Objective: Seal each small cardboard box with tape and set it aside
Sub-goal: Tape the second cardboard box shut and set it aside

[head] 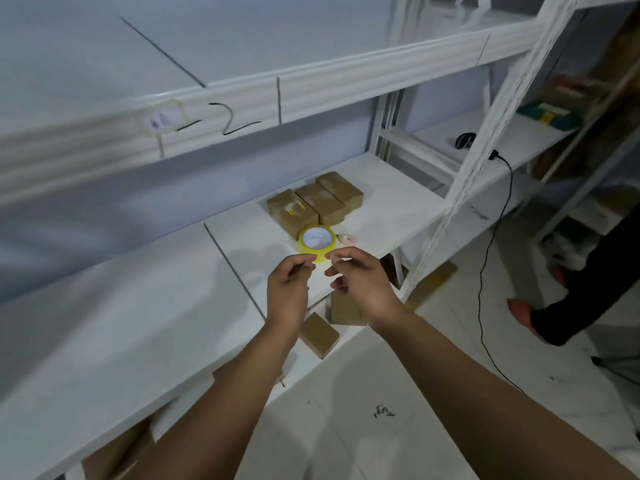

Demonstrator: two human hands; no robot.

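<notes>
Three small brown cardboard boxes [316,201] stand side by side on the white shelf board [381,206], the left one with shiny tape on top. A yellow tape roll [317,241] lies flat just in front of them. My left hand [290,285] and my right hand [360,282] hover close together just in front of the roll, fingers loosely curled and apart, thumb and forefinger nearly pinched. Neither hand visibly holds anything; a thin tape strip between them cannot be made out.
A small pale object [347,239] lies right of the roll. More cardboard boxes [348,311] sit below the shelf on a lower level. A white upright post [460,188] stands at right, with a black cable [485,271] hanging. Another person's legs [571,289] are at far right.
</notes>
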